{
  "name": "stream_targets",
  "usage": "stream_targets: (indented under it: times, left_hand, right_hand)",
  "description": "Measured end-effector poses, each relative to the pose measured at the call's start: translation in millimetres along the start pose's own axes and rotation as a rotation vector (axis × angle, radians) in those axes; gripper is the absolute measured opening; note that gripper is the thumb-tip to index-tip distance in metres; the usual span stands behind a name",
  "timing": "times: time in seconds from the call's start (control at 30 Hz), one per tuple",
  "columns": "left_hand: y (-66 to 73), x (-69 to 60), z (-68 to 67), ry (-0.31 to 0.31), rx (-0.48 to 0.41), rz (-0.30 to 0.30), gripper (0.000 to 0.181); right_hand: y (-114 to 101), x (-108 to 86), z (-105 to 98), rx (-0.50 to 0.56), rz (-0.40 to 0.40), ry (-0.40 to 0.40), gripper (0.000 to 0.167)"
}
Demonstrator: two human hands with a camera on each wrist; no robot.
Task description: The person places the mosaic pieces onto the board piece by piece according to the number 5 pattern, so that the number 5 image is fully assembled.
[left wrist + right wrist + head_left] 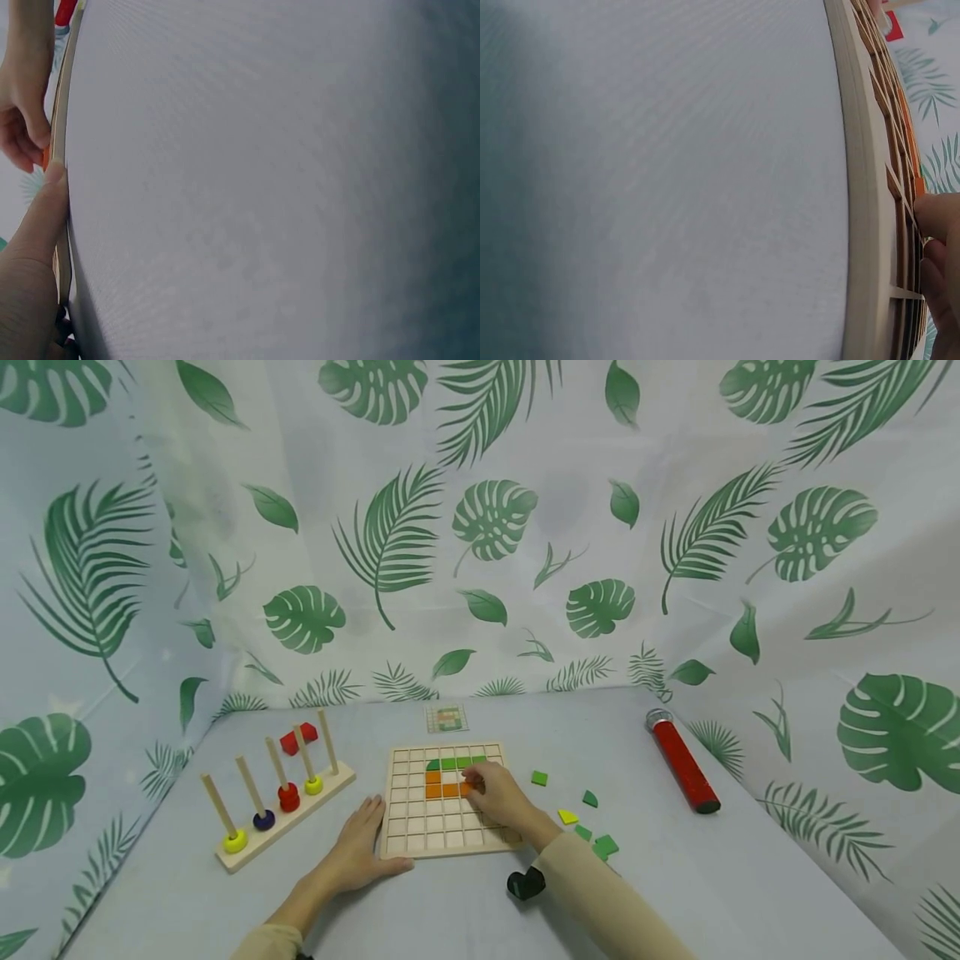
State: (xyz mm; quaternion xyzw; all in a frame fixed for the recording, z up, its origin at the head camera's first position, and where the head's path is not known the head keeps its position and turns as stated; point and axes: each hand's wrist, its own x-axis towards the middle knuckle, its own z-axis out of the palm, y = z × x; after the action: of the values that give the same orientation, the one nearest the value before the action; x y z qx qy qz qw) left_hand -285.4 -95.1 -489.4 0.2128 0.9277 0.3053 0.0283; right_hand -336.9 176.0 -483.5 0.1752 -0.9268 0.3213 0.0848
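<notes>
A wooden grid board [420, 843] lies flat in front of me in the head view. My left hand [358, 852] rests against its left edge, the fingers straight and the thumb at the near-left corner. Over the middle of the board, my right hand [498, 793] pinches an orange tile [919, 186] between thumb and fingertips, at the end of a row of orange tiles [442, 791]. Green tiles [454, 763] form a row above, with a rounded green piece at its left end. The fingers partly cover the held tile.
A pattern card [447, 718] lies behind the board. Loose green tiles [606, 844] and a yellow tile [567, 817] are scattered right of it. At left stands a peg stacker [288, 814] with rings, a red block [298, 739] behind it. A red microphone [682, 764] lies far right.
</notes>
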Motion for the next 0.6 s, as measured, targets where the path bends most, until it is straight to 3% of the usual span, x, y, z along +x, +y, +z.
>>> stream_targets:
  times: [0.6]
  left_hand:
    - [0.9, 0.1, -1.5, 0.001, -0.008, 0.004, 0.111]
  right_hand:
    - [0.0, 2.3, -2.0, 0.019, -0.018, 0.011, 0.028]
